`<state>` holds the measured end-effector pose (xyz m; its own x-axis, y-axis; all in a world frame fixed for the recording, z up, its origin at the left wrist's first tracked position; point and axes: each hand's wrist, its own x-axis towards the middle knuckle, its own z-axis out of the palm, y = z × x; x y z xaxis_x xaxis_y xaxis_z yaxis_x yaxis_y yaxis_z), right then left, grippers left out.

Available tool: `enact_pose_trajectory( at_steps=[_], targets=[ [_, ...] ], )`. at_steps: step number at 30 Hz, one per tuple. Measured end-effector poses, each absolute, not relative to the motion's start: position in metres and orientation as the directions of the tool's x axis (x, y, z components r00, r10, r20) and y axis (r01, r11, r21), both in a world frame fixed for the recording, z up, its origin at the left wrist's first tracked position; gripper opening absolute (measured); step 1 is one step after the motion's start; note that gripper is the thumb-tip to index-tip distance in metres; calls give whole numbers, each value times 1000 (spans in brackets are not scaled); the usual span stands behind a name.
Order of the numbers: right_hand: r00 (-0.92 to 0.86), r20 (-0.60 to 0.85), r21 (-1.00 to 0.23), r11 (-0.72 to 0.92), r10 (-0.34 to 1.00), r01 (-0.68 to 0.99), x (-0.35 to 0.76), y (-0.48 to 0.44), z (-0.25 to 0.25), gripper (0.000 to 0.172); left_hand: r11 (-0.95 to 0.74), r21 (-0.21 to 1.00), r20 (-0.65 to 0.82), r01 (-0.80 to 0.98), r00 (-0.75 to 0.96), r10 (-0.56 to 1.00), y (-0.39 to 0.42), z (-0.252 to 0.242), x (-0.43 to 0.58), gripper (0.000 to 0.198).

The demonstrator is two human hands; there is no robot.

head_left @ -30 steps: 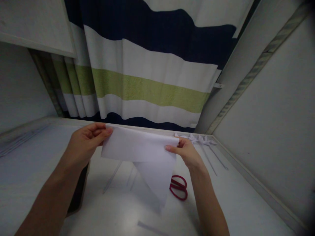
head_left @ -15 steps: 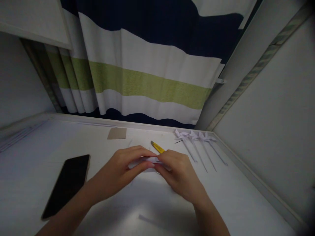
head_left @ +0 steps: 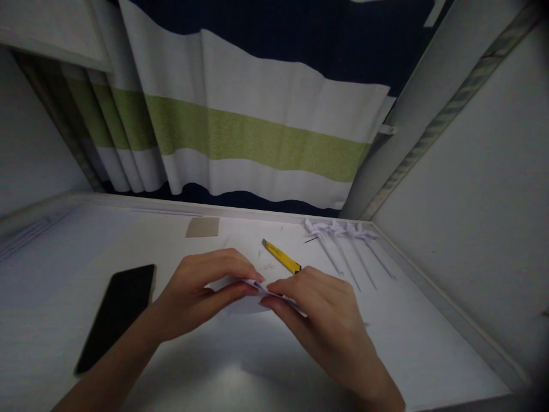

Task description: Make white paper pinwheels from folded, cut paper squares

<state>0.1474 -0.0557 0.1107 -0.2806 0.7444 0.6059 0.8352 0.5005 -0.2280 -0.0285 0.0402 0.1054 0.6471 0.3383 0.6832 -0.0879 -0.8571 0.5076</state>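
A folded piece of white paper [head_left: 259, 288] is pinched between both hands above the white table. My left hand [head_left: 206, 289] grips its left part between thumb and fingers. On the other side, my right hand [head_left: 319, 315] pinches the right part, thumb below and fingers on top. Much of the paper is hidden behind the fingers. Just beyond my right hand lies a yellow utility knife [head_left: 281, 256], its near end close to the knuckles.
A dark phone [head_left: 118, 315] lies left of my left arm. Near the back edge are a grey-beige card [head_left: 202, 227] and thin white sticks [head_left: 167, 212]. Several white paper pinwheel-like pieces on sticks [head_left: 341, 229] lie at the back right, beside a thin dark pointed item [head_left: 311, 240]. A striped curtain [head_left: 257, 131] hangs behind.
My hands have drawn slightly apart, the right one moving right and nearer, so more of the folded paper and the knife shows. The camera view has shifted a little.
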Motion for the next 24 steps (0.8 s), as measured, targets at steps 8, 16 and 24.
enact_pose_trajectory(
  at_steps=[8,16,24],
  targets=[
    [-345,359,-195,431,867,881,160,-72,126,27,-889,435,801,-144,513,309,40,110,-38,16],
    [-332,405,-198,436,852,878,169,-72,122,21,-845,525,728,-100,568,385,36,112,-40,18],
    [-342,432,-195,457,834,868,168,-72,123,19,-850,522,722,-73,568,395,36,114,-38,22]
  ],
)
